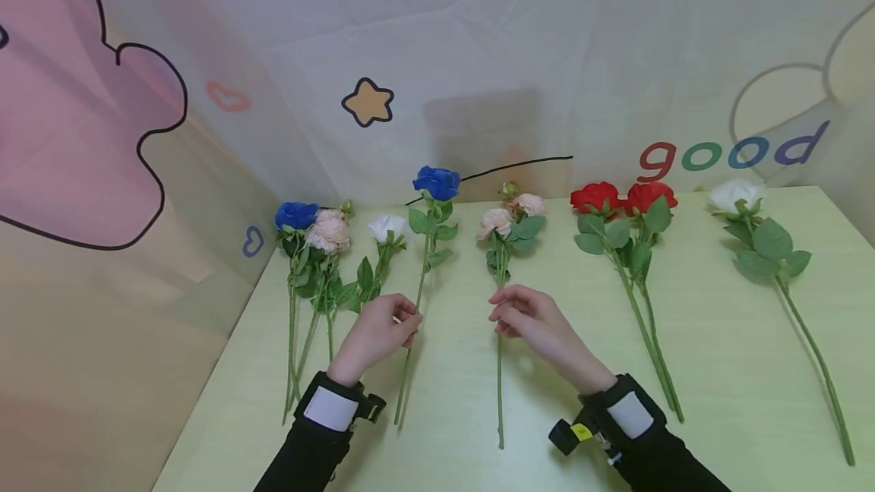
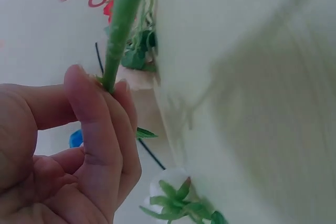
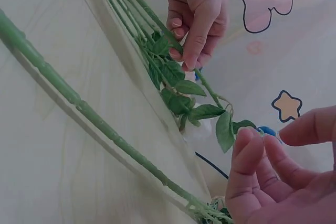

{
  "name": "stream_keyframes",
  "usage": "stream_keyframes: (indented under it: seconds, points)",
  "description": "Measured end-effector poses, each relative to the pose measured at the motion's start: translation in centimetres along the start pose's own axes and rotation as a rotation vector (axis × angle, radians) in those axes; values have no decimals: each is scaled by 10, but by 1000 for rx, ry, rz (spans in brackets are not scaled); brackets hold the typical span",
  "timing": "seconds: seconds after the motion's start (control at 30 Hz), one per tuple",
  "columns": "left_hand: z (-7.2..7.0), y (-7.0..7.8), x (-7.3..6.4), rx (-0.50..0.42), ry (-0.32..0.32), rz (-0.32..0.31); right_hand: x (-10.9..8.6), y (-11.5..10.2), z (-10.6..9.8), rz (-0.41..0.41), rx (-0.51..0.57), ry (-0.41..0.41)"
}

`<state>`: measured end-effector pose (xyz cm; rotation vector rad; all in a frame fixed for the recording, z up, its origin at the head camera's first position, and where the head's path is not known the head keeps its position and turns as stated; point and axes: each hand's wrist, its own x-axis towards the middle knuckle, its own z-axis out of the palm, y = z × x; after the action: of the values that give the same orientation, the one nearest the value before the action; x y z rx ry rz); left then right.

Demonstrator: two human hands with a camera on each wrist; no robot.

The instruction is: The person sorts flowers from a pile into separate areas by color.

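My left hand (image 1: 379, 329) pinches the lower stem of a blue rose (image 1: 437, 183), whose bloom points toward the back wall. In the left wrist view, thumb and fingertips close round that green stem (image 2: 123, 30). My right hand (image 1: 533, 321) hovers by the stem of a spray of pale pink roses (image 1: 495, 223) lying on the table. The right wrist view shows its fingers (image 3: 249, 156) loosely bent, with thumb and forefinger apart and nothing between them; the pink roses' stem (image 3: 105, 127) lies apart from them.
Left of my hands lie another blue rose (image 1: 296, 216), a pink one (image 1: 330, 231) and a white rose (image 1: 390, 228). Two red roses (image 1: 595, 197) and a white rose (image 1: 737, 196) lie to the right on the pale table (image 1: 451, 431). A printed cloth (image 1: 307, 97) hangs behind.
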<state>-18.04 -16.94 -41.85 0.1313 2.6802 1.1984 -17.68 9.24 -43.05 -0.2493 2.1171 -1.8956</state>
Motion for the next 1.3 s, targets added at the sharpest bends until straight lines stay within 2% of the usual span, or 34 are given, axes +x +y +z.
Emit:
stream_keyframes:
  seconds: [0.17, 0.33, 0.53, 0.8, 1.03, 1.13, 1.3]
  points:
    - [11, -5, 7, 17, -38, -17, -1, 1, -1, -6, -20, -11]
    - [17, -14, 9, 33, -58, -34, -1, 2, -1, -23, -35, -20]
    - [17, -18, 7, 66, -43, -68, -1, 3, 0, -30, -49, -39]
    - [19, -22, 7, 104, -57, -76, -2, 4, 1, -22, -44, -63]
    - [16, -19, 9, 168, -36, -85, -2, 5, 1, -38, -59, -63]
    - [16, -18, 11, 181, -43, -90, -1, 6, 1, -75, -159, -37]
    - [15, -16, 14, 188, -55, -105, -3, 9, -1, -130, -454, 8]
